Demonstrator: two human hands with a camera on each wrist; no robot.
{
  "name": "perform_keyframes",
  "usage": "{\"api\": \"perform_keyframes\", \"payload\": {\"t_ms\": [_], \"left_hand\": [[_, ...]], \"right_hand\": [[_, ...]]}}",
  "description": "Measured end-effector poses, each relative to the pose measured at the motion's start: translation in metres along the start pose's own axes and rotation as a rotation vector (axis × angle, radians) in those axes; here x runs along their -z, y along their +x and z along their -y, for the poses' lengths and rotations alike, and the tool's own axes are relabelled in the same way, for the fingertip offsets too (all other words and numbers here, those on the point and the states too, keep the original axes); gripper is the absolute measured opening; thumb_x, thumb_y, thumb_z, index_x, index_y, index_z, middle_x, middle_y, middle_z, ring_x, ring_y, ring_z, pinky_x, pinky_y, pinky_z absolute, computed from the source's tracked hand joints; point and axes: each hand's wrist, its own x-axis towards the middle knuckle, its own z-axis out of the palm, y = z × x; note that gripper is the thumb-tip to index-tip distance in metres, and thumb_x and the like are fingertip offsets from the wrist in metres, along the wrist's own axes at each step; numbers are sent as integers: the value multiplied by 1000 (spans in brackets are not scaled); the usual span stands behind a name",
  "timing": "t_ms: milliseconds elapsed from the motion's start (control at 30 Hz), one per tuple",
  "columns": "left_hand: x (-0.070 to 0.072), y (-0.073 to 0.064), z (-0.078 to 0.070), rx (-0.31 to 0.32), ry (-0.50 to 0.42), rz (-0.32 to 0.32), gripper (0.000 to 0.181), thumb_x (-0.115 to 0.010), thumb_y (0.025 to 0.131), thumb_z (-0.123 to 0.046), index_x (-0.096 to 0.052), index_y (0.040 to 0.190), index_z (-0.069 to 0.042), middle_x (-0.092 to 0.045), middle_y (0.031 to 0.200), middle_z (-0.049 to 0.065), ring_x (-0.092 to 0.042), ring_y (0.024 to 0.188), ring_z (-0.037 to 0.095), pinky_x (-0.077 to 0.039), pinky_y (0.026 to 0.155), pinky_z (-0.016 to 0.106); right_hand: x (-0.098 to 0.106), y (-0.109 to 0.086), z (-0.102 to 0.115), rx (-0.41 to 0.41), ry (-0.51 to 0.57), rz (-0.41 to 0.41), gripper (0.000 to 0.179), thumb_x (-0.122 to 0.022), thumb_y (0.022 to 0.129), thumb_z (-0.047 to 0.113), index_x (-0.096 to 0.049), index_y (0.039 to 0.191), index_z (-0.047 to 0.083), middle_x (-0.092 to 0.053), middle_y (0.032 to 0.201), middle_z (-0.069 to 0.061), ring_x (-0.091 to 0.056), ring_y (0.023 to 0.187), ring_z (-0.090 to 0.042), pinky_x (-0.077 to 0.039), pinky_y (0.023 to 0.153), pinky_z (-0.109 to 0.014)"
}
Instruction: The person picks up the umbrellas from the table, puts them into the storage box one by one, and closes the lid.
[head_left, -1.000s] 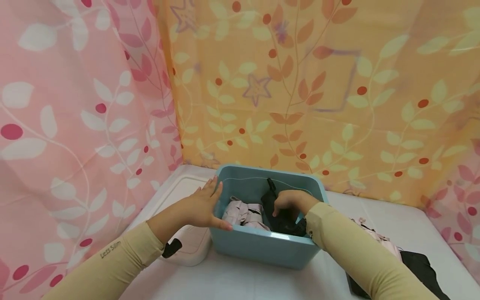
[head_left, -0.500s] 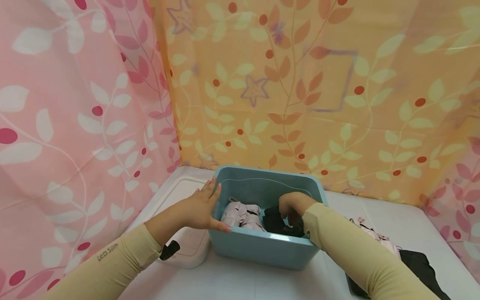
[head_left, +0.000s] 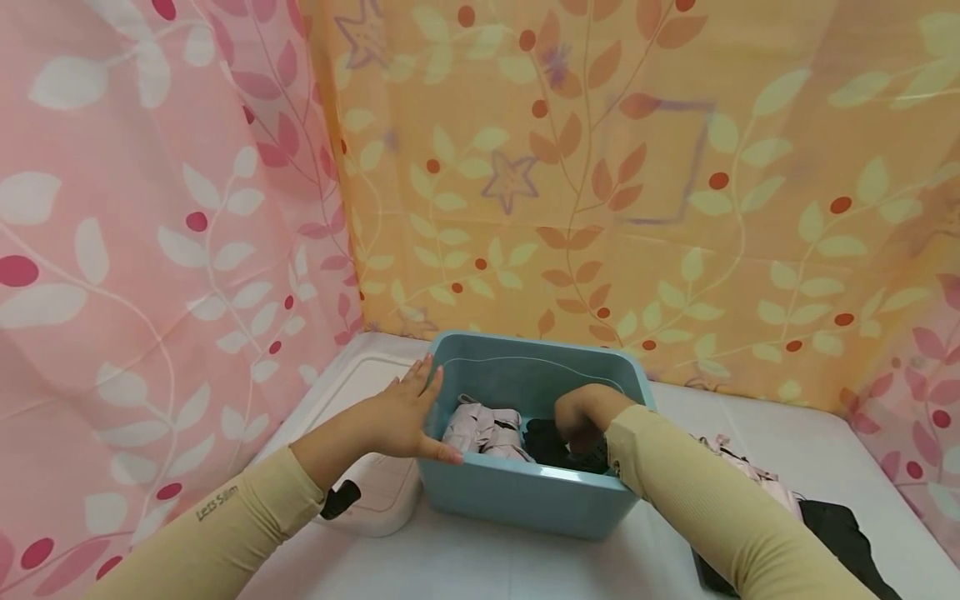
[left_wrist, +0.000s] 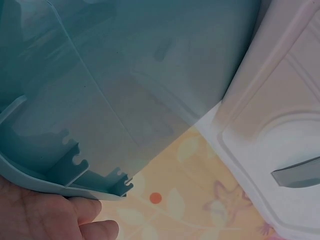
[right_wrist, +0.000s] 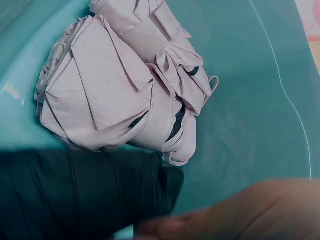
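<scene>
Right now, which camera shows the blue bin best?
The head view: the blue bin shows nearly whole. The left wrist view catches only some wall and rim; the right wrist view, only some of the inside.

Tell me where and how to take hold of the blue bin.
Probably best by the rim of the blue bin at its two short ends, coming from outside and hooking underneath. The left-wrist view shows the rim jutting outward at the left end, with notched ribs beneath; the left hand is at that end.

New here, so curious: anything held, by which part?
Can't tell: right hand hides any grip on the black folded fabric bundle; left hand touches the blue plastic tub.
</scene>
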Motion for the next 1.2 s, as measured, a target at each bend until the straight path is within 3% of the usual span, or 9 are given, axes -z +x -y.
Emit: {"api": "perform_keyframes", "payload": {"t_ms": [100,167,333,667,933,1200], "left_hand": [[-1,0,1,1,4,-4,129,-44,58,-87,-2,146,-3,8,151,18,5,139,31,-13,108,52],[-1,0,1,-1,1,-3,129,-44,58,-87,-2,146,-3,8,151,18,5,139,31,-13,108,52],[-2,1,2,-3,-6,5,129,-43,58,-88,-1,146,-3,9,151,19,6,139,31,-13,108,53],[1,0,3,-26,-24,-1,129,-46,59,-85,-3,145,0,7,151,21,6,138,32,-10,107,54],[1,0,3,-24,-29,-1,128,-46,60,-85,-2,146,-1,8,151,20,6,138,32,-11,107,54],[2,-3,2,-25,-44,-2,127,-48,60,-84,-3,146,-1,9,151,19,7,138,31,-11,107,54]], "right_hand": [[0,0,2,5,123,33,21,-47,91,4,-62,103,-3,-62,76,-6,-58,66,-14,-51,62,-28],[1,-2,2,14,148,48,24,-47,91,3,-60,110,-3,-64,83,-10,-62,74,-17,-52,69,-32],[8,-4,-1,20,206,62,25,-51,90,7,-60,110,-6,-66,90,-14,-63,84,-23,-52,76,-37],[19,-18,-3,143,365,-91,26,-57,90,17,-62,106,-3,-66,96,-20,-65,83,-27,-52,75,-41],[24,-23,-6,235,376,-146,20,-61,88,14,-65,102,1,-66,94,-15,-65,86,-26,-52,76,-38],[32,-35,-11,407,477,-186,24,-62,86,9,-62,109,1,-67,98,-14,-64,91,-25,-51,79,-37]]}}
